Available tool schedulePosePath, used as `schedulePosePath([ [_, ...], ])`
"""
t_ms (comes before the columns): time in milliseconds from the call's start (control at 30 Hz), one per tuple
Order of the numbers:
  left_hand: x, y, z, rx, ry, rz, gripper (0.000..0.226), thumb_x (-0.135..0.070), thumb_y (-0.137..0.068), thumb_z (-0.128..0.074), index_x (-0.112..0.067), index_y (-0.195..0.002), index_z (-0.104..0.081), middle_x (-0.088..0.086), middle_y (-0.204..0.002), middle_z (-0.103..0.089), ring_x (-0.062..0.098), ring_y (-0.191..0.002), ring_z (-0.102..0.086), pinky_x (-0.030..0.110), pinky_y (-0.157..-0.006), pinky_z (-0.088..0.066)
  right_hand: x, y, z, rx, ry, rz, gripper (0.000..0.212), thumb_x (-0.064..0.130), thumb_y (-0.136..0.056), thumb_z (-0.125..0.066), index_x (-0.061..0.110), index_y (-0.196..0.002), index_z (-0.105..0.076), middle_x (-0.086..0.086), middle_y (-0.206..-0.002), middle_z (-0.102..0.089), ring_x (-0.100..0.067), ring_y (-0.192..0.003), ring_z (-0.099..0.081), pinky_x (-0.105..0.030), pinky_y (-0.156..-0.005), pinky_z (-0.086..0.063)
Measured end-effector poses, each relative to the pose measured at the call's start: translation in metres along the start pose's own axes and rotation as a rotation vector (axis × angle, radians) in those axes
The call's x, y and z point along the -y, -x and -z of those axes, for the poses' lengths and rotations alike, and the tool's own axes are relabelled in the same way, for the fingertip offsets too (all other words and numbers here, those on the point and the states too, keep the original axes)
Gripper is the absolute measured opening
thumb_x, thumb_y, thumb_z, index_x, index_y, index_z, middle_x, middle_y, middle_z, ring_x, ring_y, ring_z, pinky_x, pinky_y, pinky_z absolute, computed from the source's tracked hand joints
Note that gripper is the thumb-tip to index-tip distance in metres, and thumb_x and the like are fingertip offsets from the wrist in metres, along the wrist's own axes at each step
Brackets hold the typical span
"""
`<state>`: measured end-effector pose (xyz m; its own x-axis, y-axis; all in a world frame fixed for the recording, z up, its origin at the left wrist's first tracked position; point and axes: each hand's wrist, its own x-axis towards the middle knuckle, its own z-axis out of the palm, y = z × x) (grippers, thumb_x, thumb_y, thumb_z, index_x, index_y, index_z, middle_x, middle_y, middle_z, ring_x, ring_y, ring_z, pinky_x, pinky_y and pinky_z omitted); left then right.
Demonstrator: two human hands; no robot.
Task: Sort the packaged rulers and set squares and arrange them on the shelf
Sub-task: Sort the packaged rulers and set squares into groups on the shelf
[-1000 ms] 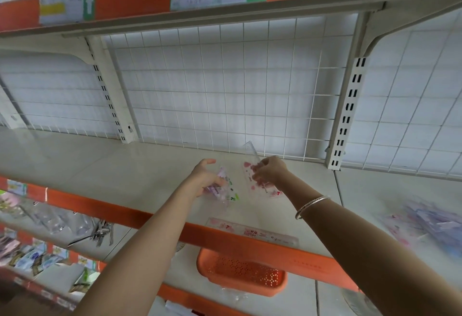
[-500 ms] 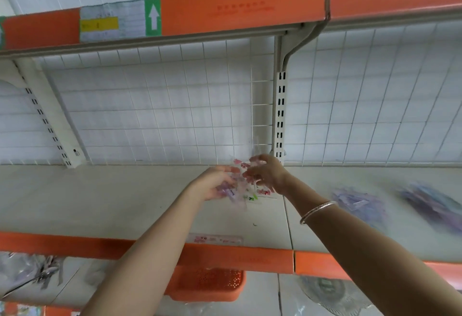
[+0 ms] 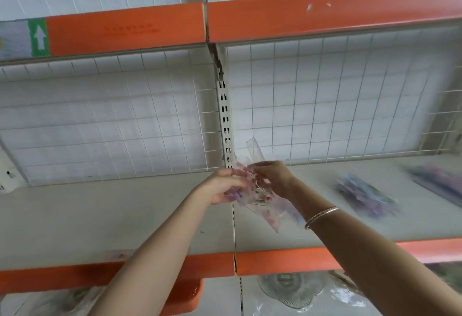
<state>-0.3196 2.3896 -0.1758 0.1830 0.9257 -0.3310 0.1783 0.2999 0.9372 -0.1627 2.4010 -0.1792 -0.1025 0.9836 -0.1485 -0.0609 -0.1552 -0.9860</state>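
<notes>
While held out toward the foot of the slotted upright (image 3: 225,125), clasping one bundle between both hands — clear packaged rulers and set squares (image 3: 260,200) with pink and purple print, raised off the shelf (image 3: 100,218) just in front of the upright's foot. Left hand (image 3: 223,187) just left of that foot: grip clamped on the bundle's left side, fingers curled round it. Right hand (image 3: 273,179) just right of the foot: grip pinched on the bundle's upper edge from above, back of hand showing. Thin metal bangle (image 3: 322,216) on the right wrist. Poking up from the bundle beside the upright, a clear corner of a set square; slanting down and right under the right wrist, the long end of the packets. Cannot tell how many packets in the bundle.

Right of the upright, well apart from the hands, lying flat on the shelf: a blurred pile of purple and blue packets (image 3: 367,197), and farther right another blurred purple heap (image 3: 442,183) at the frame's edge. Behind the upright on both sides, white wire grid (image 3: 112,120). Above its top, the orange front of the upper shelf (image 3: 125,29), with a green arrow label (image 3: 38,38) far left. Below the upright, past the orange shelf edge (image 3: 287,262) — an orange basket (image 3: 186,293) down left, clear ribbed plastic ware (image 3: 290,288) down right.
</notes>
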Motion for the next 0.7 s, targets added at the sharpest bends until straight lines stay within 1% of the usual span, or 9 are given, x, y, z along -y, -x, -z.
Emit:
schedulePosePath([
  [100, -0.007, -0.007, -0.023, -0.009, -0.021, -0.003, 0.024, -0.001, -0.078, -0.073, -0.021, -0.084, -0.062, -0.003, -0.063, -0.063, 0.003, -0.042, -0.048, 0.017, -0.044, -0.040, 0.001, 0.004, 0.029, 0.008, -0.006, -0.017, 0.018, 0.003, -0.094, -0.051, 0.000, -0.106, -0.064, -0.008, -0.082, -0.059, -0.016, -0.069, -0.051, -0.024, -0.058, -0.044],
  [167, -0.011, -0.012, -0.037, -0.021, -0.011, -0.016, 0.025, 0.000, -0.077, -0.073, -0.021, -0.083, -0.061, -0.006, -0.054, -0.062, 0.004, -0.041, -0.048, 0.016, -0.043, -0.040, 0.003, 0.007, 0.047, -0.036, 0.017, -0.007, 0.022, 0.008, -0.096, -0.047, 0.002, -0.108, -0.065, -0.005, -0.083, -0.054, -0.016, -0.070, -0.047, -0.025, -0.059, -0.040],
  [200, -0.014, -0.014, -0.044, -0.033, -0.003, -0.023, 0.026, 0.000, -0.076, -0.074, -0.021, -0.083, -0.061, -0.007, -0.053, -0.062, 0.005, -0.041, -0.047, 0.016, -0.044, -0.040, 0.004, 0.008, 0.057, -0.065, 0.035, -0.002, 0.024, 0.010, -0.097, -0.046, 0.002, -0.110, -0.065, -0.004, -0.082, -0.050, -0.015, -0.069, -0.044, -0.025, -0.058, -0.039],
  [267, -0.017, -0.018, -0.056, -0.071, 0.020, -0.042, 0.025, -0.001, -0.074, -0.076, -0.019, -0.084, -0.062, -0.005, -0.058, -0.063, 0.007, -0.045, -0.047, 0.018, -0.046, -0.041, 0.006, 0.011, 0.077, -0.107, 0.058, 0.006, 0.025, 0.010, -0.098, -0.046, 0.000, -0.111, -0.065, -0.003, -0.079, -0.045, -0.014, -0.065, -0.041, -0.024, -0.056, -0.037],
  [333, -0.020, -0.023, -0.067, -0.106, 0.045, -0.057, 0.026, -0.001, -0.073, -0.077, -0.019, -0.086, -0.062, -0.002, -0.066, -0.065, 0.008, -0.047, -0.046, 0.018, -0.046, -0.040, 0.007, 0.013, 0.096, -0.126, 0.066, 0.014, 0.024, 0.007, -0.096, -0.048, -0.001, -0.111, -0.065, -0.004, -0.074, -0.047, -0.013, -0.062, -0.041, -0.023, -0.055, -0.036],
  [467, -0.025, -0.032, -0.089, -0.104, 0.075, -0.067, 0.028, 0.002, -0.074, -0.076, -0.018, -0.089, -0.062, 0.003, -0.080, -0.068, 0.007, -0.044, -0.046, 0.018, -0.044, -0.040, 0.007, 0.018, 0.125, -0.157, 0.083, 0.024, 0.023, 0.002, -0.093, -0.053, 0.008, -0.112, -0.065, -0.003, -0.072, -0.058, -0.012, -0.060, -0.052, -0.021, -0.054, -0.043],
  [533, -0.027, -0.036, -0.099, -0.098, 0.080, -0.070, 0.028, 0.002, -0.075, -0.075, -0.017, -0.092, -0.063, 0.005, -0.085, -0.069, 0.008, -0.047, -0.046, 0.018, -0.044, -0.040, 0.007, 0.021, 0.137, -0.160, 0.060, 0.020, 0.022, 0.002, -0.092, -0.053, 0.007, -0.111, -0.065, -0.004, -0.074, -0.059, -0.014, -0.063, -0.058, -0.022, -0.054, -0.049],
  [633, -0.030, -0.041, -0.113, -0.114, 0.065, -0.075, 0.031, 0.003, -0.076, -0.074, -0.014, -0.099, -0.065, 0.003, -0.084, -0.070, 0.008, -0.046, -0.046, 0.017, -0.044, -0.040, 0.007, 0.026, 0.154, -0.153, -0.033, 0.012, 0.021, 0.000, -0.094, -0.050, 0.004, -0.110, -0.063, -0.008, -0.077, -0.056, -0.021, -0.065, -0.061, -0.024, -0.053, -0.055],
  [700, -0.032, -0.045, -0.119, -0.120, 0.069, -0.078, 0.029, 0.004, -0.075, -0.075, -0.015, -0.096, -0.066, 0.002, -0.080, -0.070, 0.008, -0.044, -0.046, 0.016, -0.042, -0.040, 0.008, 0.027, 0.165, -0.168, -0.060, 0.011, 0.021, 0.002, -0.096, -0.048, 0.005, -0.110, -0.063, -0.010, -0.080, -0.056, -0.024, -0.066, -0.062, -0.025, -0.052, -0.056],
])
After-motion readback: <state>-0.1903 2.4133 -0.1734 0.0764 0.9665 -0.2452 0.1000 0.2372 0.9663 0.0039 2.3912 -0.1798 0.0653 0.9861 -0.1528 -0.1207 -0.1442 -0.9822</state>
